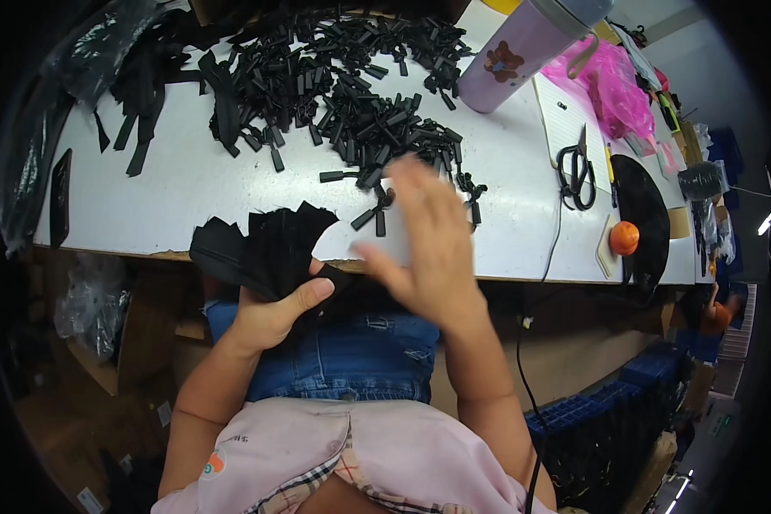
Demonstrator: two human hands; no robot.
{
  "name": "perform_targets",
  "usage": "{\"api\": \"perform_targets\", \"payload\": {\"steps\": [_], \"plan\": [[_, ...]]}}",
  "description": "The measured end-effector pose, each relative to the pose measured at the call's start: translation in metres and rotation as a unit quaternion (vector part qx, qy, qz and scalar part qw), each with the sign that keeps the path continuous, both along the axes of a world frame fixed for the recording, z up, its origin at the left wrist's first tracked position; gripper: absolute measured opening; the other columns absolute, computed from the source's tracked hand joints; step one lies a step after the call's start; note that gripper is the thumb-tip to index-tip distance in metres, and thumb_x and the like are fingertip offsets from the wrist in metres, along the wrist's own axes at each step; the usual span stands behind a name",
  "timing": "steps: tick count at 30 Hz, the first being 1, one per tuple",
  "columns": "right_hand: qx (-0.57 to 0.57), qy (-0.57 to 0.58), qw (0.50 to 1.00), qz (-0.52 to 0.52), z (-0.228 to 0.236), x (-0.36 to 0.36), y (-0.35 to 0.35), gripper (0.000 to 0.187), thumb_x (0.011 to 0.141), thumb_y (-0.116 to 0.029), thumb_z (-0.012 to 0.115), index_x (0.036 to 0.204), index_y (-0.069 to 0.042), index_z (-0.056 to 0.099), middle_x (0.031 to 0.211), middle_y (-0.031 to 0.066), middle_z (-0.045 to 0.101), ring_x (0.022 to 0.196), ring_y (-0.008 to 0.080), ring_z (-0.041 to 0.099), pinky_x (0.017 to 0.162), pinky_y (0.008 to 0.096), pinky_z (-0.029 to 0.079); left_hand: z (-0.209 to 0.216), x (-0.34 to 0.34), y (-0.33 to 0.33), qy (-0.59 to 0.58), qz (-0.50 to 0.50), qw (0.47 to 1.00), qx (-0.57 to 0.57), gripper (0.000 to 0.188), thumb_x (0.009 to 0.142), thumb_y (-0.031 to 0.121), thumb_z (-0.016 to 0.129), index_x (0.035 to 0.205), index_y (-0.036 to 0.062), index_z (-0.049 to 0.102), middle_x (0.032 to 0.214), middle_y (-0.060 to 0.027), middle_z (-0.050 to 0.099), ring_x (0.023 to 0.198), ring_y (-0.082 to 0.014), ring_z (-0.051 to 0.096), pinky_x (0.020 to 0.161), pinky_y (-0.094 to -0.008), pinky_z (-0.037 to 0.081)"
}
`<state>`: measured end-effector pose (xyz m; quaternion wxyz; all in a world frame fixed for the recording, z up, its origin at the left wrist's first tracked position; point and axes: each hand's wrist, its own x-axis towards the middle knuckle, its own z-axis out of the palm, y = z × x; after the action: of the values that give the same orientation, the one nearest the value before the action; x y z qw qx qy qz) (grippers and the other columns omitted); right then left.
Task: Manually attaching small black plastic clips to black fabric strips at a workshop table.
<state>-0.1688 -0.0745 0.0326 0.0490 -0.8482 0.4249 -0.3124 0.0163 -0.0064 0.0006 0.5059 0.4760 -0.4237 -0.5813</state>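
Note:
My left hand (pixel 287 313) is closed round a bunch of black fabric pieces (pixel 270 248), its thumb pressed on top, just off the table's front edge. Frayed ends fan out above the fist. My right hand (pixel 433 244) is over the table edge, blurred by motion, fingers stretched upward and thumb apart; I see nothing held in it. Its fingertips overlap the near side of a heap of small black tabs with short cords (pixel 377 128), which look like zipper pulls. A few loose tabs (pixel 370 214) lie between my hands.
On the white table (pixel 163 210) stands a lilac bottle (pixel 522 56). Black scissors (pixel 576 171), a lined notebook (pixel 565 116), a pink plastic bag (pixel 608 86) and an orange fruit (pixel 624 238) are at right. Black strips (pixel 146 111) and a dark phone-like slab (pixel 61 199) lie left.

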Motion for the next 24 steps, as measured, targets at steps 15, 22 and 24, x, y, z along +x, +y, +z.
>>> {"api": "perform_targets", "payload": {"steps": [15,22,24], "plan": [[0.140,-0.207,0.967,0.046,-0.002,0.005,0.036,0.024,0.066,-0.009,0.066,0.086,-0.001,0.057,0.074,0.0096,0.056,0.062,0.0219,0.052,0.057,0.0316,0.043,0.013,-0.016,0.004,0.034,-0.020,0.999,0.001,0.019,0.077,0.004,0.058,0.095,0.0000,0.053,0.076,-0.0038,0.054,0.061,-0.0074,0.051,0.054,-0.0209,0.044],[0.264,-0.325,0.902,0.104,-0.011,0.018,0.048,0.002,0.073,0.001,0.056,0.074,0.003,0.057,0.064,0.0069,0.056,0.050,0.0084,0.047,0.045,0.0189,0.036,0.006,-0.013,0.007,-0.066,-0.031,0.991,-0.112,0.014,0.078,0.007,0.057,0.091,0.0026,0.056,0.078,-0.0047,0.055,0.064,-0.0083,0.051,0.056,-0.0219,0.043],[0.278,-0.351,0.886,0.120,-0.021,0.017,0.049,0.002,0.073,0.001,0.056,0.074,0.003,0.057,0.063,0.0060,0.054,0.048,0.0072,0.045,0.042,0.0191,0.035,0.009,-0.007,0.005,-0.268,-0.063,0.938,-0.210,0.016,0.076,0.009,0.060,0.091,0.0036,0.057,0.076,-0.0069,0.056,0.063,-0.0127,0.054,0.058,-0.0237,0.044]]}}
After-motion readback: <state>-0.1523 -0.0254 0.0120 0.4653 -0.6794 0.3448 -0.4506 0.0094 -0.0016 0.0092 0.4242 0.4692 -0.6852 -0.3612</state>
